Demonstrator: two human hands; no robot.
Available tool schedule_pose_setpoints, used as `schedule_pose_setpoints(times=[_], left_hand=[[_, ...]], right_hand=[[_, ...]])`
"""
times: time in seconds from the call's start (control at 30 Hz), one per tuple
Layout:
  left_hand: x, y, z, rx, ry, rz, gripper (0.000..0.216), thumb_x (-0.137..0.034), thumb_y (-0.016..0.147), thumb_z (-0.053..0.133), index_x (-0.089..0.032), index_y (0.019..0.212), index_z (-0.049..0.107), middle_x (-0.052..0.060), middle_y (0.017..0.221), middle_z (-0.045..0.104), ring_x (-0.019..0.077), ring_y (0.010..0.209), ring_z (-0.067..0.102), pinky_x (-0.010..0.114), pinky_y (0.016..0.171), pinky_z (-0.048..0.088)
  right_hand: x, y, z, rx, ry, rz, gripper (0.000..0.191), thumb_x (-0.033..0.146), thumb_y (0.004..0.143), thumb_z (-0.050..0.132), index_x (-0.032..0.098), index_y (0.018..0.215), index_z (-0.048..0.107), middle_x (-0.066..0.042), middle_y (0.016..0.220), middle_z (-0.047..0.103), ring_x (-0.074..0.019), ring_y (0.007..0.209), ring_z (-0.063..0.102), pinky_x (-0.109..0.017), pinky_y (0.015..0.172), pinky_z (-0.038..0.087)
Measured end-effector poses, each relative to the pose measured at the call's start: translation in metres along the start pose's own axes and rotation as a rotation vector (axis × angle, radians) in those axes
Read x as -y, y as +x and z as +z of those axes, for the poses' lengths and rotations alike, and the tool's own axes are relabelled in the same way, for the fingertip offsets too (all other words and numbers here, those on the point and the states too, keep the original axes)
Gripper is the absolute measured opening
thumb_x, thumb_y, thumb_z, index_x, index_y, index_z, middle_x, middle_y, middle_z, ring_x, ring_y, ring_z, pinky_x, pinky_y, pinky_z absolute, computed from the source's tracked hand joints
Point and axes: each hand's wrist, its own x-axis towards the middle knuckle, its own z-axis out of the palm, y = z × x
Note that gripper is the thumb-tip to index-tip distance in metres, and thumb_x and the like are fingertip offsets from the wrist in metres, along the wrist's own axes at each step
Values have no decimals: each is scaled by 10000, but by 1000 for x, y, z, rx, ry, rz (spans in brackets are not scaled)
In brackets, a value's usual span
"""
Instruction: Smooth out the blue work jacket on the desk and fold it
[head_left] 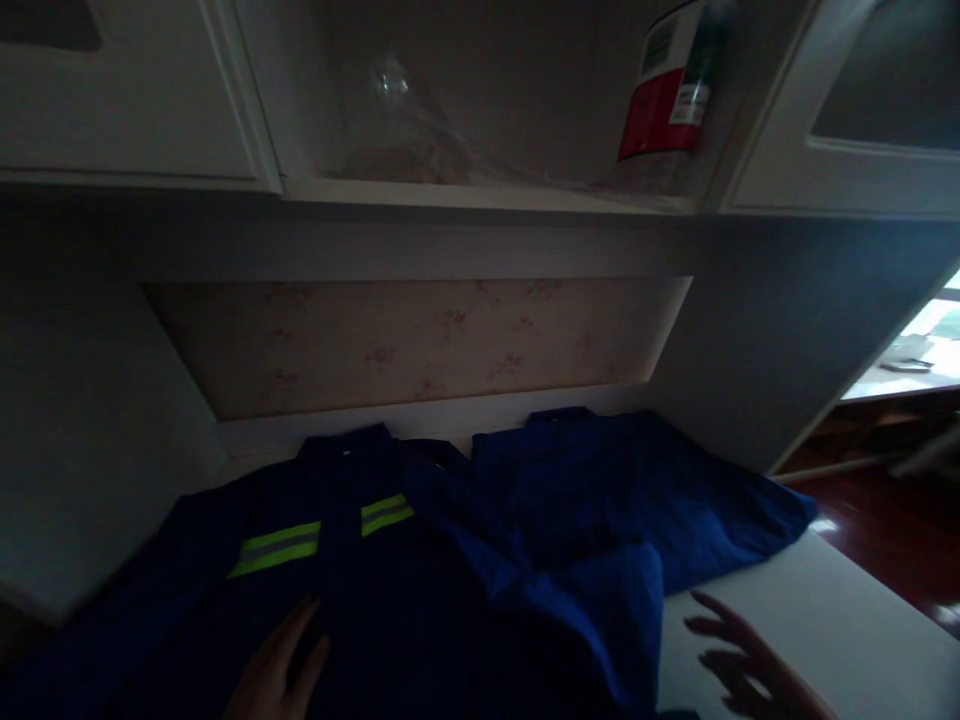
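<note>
We had the dark blue work jacket [352, 580] spread flat across the lower left and centre of the frame, its yellow-green reflective band [319, 537] facing up, so it seemed laid out front-side up for smoothing. Our left hand [277, 670] lay on the cloth at the bottom edge, fingers open and flat, pressing rather than gripping; its wrist was cut off by the frame. Our right hand [739, 660] hovered at the lower right, fingers spread, holding nothing, just above the white worktop [825, 620] and just beside the jacket's turned-over hem. A second blue garment [637, 490] lay behind, to the right of centre, touching the first. Further up we saw a floral back panel [412, 345] and, at the top, a shelf [480, 195] with clear plastic wrap [397, 120] and a red-and-white container [667, 100], its label too blurred to read. The scene was dim.
</note>
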Motion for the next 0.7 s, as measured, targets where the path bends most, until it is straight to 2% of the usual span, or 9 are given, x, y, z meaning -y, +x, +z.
schedule_pose_setpoints(times=[0.03, 0.1, 0.17, 0.2, 0.33, 0.43, 0.5, 0.6, 0.7], left_hand=[[-13, -2, 5, 9, 8, 38, 703, -624, 811, 351, -134, 1271, 557, 140, 1377, 553, 302, 1292, 493, 488, 1121, 377], [-43, -9, 16, 60, 0, 119, 671, -604, 835, 361, -169, 1319, 525, 97, 1420, 516, 264, 1325, 460, 441, 1129, 381], [-75, -16, 28, 147, -37, 173, 649, -589, 863, 344, -215, 1378, 467, 47, 1478, 452, 230, 1361, 410, 404, 1133, 380], [-89, -19, 34, 189, -62, 184, 649, -588, 870, 336, -230, 1401, 439, 31, 1500, 419, 221, 1377, 383, 394, 1137, 374], [-125, -18, 54, 278, -114, 178, 677, -591, 887, 293, -227, 1454, 357, 21, 1545, 336, 211, 1414, 309, 385, 1163, 328], [-139, -6, 63, 272, -40, 206, 691, -577, 909, 260, -199, 1487, 284, 28, 1568, 288, 211, 1431, 275, 388, 1186, 272], [-149, 4, 67, 244, 63, 217, 703, -590, 903, 287, -219, 1499, 254, 30, 1570, 284, 273, 1410, 317, 463, 1168, 289], [-161, 17, 71, 242, 172, 171, 724, -660, 868, 318, -326, 1501, 212, 1, 1577, 260, 418, 1352, 362, 619, 1053, 359], [-165, 23, 70, 269, 164, 170, 745, -678, 866, 298, -343, 1508, 127, -3, 1596, 188, 433, 1372, 320, 639, 1069, 311]], right_hand=[[8, 16, -6, -54, -147, -101, 620, 489, 798, 487, 287, 1383, 462, -133, 1356, 561, -305, 1159, 595, -453, 918, 537], [24, 49, -7, -88, -443, -323, 611, 395, 793, 529, 269, 1387, 468, -105, 1456, 464, -296, 1346, 414, -498, 1113, 344], [31, 80, -2, 3, -656, -425, 611, 314, 794, 515, 295, 1402, 453, -67, 1494, 416, -288, 1399, 327, -551, 1166, 188], [30, 93, -1, 41, -710, -439, 641, 297, 796, 505, 290, 1430, 413, -71, 1493, 415, -281, 1398, 331, -555, 1169, 167], [11, 127, -8, 45, -708, -491, 797, 344, 809, 517, 161, 1517, 201, -138, 1484, 412, -258, 1359, 399, -457, 1147, 275], [3, 140, -23, 107, -625, -522, 718, 369, 831, 515, 183, 1491, 302, -108, 1444, 476, -254, 1325, 448, -407, 1109, 347], [7, 148, -31, 124, -576, -491, 597, 360, 852, 480, 211, 1429, 437, -87, 1387, 542, -258, 1279, 503, -385, 1077, 391], [20, 167, -39, 21, -543, -359, 575, 370, 838, 465, 226, 1394, 488, -87, 1288, 626, -288, 1187, 582, -387, 975, 477], [35, 191, -52, -185, -474, -303, 735, 386, 800, 442, 166, 1488, 305, -129, 1204, 672, -306, 1048, 661, -385, 819, 538]])
